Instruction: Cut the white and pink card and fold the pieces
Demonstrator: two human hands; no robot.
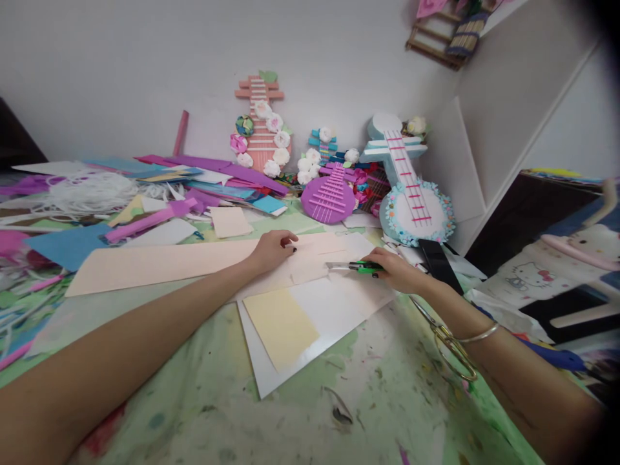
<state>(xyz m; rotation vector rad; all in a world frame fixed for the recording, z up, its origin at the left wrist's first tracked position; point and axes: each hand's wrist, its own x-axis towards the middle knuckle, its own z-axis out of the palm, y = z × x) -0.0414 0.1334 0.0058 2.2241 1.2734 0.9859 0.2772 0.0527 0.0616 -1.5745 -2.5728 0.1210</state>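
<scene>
My right hand [398, 270] is closed around a green and black utility knife [361, 266], its blade pointing left over the sheets. Just left of the blade, my left hand [272, 250] rests on a long pale pink foam sheet [169, 261]. Its fingers are loosely curled and apart, with nothing visible between them. Cut lines or smaller pieces of the same pale colour show between the two hands. Under them lies a white board [334, 307], with a pale yellow rectangle [281, 323] on its near part.
Scissors [445, 342] lie beside my right forearm. Coloured sheets and strips [208, 171] and tangled white cord [90, 190] pile up at the left. Decorated model instruments stand along the wall, including a purple one [328, 197] and a light blue one [416, 213]. Paint marks the green table covering [217, 387].
</scene>
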